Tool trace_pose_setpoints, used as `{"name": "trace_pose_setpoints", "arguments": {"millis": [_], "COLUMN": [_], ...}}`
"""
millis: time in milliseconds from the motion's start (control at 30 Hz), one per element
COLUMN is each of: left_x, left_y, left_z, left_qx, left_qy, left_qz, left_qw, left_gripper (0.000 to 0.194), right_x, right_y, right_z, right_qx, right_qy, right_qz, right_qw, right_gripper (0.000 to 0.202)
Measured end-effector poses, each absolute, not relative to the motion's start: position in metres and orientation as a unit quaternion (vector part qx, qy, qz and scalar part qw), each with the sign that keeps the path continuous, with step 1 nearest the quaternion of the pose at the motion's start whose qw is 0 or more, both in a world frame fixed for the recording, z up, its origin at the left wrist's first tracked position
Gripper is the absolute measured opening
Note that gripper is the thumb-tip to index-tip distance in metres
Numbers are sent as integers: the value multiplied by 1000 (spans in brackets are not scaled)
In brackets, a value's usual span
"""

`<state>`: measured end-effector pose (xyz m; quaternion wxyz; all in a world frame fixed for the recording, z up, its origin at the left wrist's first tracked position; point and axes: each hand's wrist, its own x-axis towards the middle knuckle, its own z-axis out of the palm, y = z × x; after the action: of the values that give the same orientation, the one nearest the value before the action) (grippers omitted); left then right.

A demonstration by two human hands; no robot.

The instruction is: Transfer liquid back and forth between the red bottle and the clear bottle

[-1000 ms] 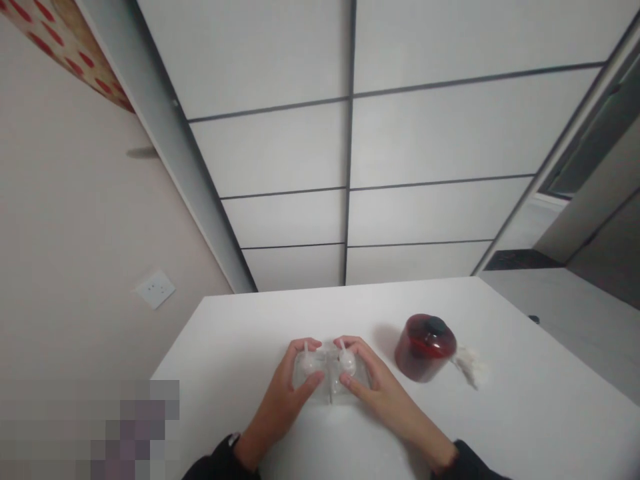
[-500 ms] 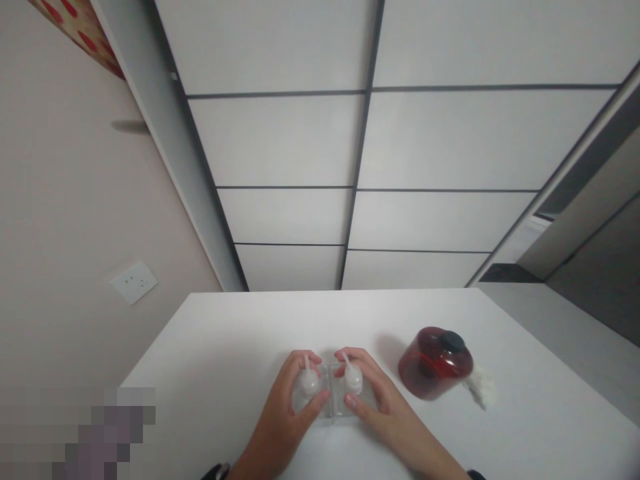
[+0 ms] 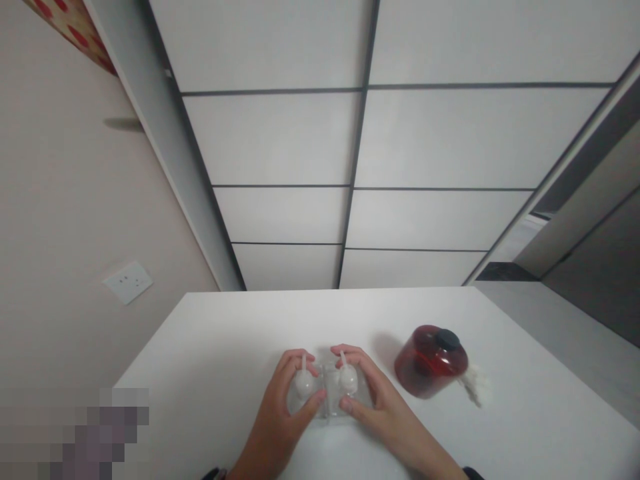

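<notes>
The grip of each hand is a loose curl, fingers round the far side and thumb on the near side, with the space between filled by a clear container. The left hand (image 3: 285, 403) has hold of the left container (image 3: 296, 404), its thumb angled across the near part; the right hand (image 3: 377, 395) has hold of the right container (image 3: 336, 408) in a mirrored way.

Both containers are see-through and colourless, look boxy, and sit side by side on the worktop (image 3: 240, 340), their inner sides meeting or nearly so. Each carries a rounded, glossy white top, the left top (image 3: 305, 383) and the right top (image 3: 349, 379), with a thin pale stem running toward the far fingers. The walls are so clear that their edges blend into the white surface, and whether anything is inside cannot be told.

Beyond the right hand, on the person's right, a red translucent jar (image 3: 425, 367) with a dark lid (image 3: 448, 340) rests on the worktop. Just beside it lies a crumpled white piece (image 3: 476, 387), perhaps tissue. Past the far edge rise white panels (image 3: 280, 140) with dark strips, and a white socket (image 3: 129, 283) is on the left wall (image 3: 75, 220).
</notes>
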<state>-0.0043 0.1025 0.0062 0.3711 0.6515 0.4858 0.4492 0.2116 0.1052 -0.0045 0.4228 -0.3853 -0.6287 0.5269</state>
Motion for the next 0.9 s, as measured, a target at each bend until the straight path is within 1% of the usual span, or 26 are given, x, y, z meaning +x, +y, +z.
{"name": "trace_pose_setpoints", "arguments": {"millis": [133, 300, 400, 467, 600, 667, 800, 900], "left_x": [-4, -4, -5, -7, -12, -15, -20, -19], "left_y": [103, 103, 103, 104, 109, 112, 116, 116], "left_z": [7, 12, 14, 14, 17, 17, 19, 23], "left_qx": [656, 659, 657, 657, 686, 705, 734, 755], "left_qy": [489, 496, 496, 492, 474, 465, 464, 460], "left_qz": [445, 435, 432, 425, 375, 350, 328, 316], "left_qw": [364, 361, 369, 381, 406, 405, 372, 344], "left_gripper": [12, 10, 10, 18, 58, 68, 76, 70], "right_x": [213, 214, 212, 211, 210, 210, 212, 213], "right_y": [103, 101, 103, 103, 104, 105, 108, 109], "right_z": [-4, 3, 3, 1, -6, -10, -11, -5], "right_qx": [-385, -374, -375, -378, -387, -389, -383, -376], "right_qy": [-615, -635, -637, -634, -650, -655, -673, -698], "right_qz": [543, 536, 524, 519, 490, 480, 467, 460], "right_qw": [423, 412, 423, 432, 432, 434, 428, 399], "right_gripper": [57, 51, 48, 47, 54, 61, 73, 80]}}
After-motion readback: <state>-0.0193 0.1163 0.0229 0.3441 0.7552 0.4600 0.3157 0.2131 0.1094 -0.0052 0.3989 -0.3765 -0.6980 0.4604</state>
